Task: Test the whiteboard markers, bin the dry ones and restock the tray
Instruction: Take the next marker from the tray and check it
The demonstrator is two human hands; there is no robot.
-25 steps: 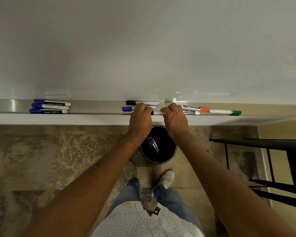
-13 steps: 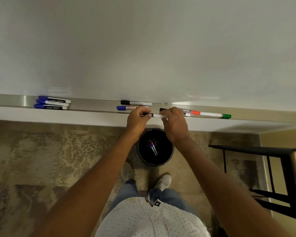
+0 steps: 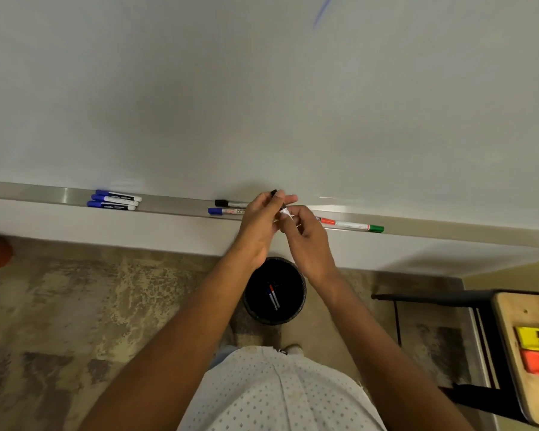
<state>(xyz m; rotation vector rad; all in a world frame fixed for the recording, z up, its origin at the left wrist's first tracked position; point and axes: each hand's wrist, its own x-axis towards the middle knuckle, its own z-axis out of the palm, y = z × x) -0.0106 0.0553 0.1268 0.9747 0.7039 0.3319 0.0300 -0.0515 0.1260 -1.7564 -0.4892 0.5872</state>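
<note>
A black-capped white marker (image 3: 282,209) is held between both hands just above the metal tray (image 3: 175,203). My left hand (image 3: 262,225) grips the black cap end, my right hand (image 3: 305,234) holds the white barrel. On the tray lie three blue markers (image 3: 114,200) at the left, a black marker (image 3: 229,203) and a blue marker (image 3: 226,211) by my left hand, and a red marker (image 3: 332,222) and a green marker (image 3: 360,226) to the right. A black bin (image 3: 274,290) on the floor below holds a few markers.
The whiteboard (image 3: 262,88) fills the upper view, with a short blue stroke (image 3: 322,10) at the top. A wooden table with black legs (image 3: 517,346) carrying yellow and orange blocks stands at the right. Patterned carpet (image 3: 75,306) covers the floor.
Both hands lifted the black-capped marker off the tray and tilted it up, cap end toward the board. The view has tipped upward, showing more board and the blue stroke.
</note>
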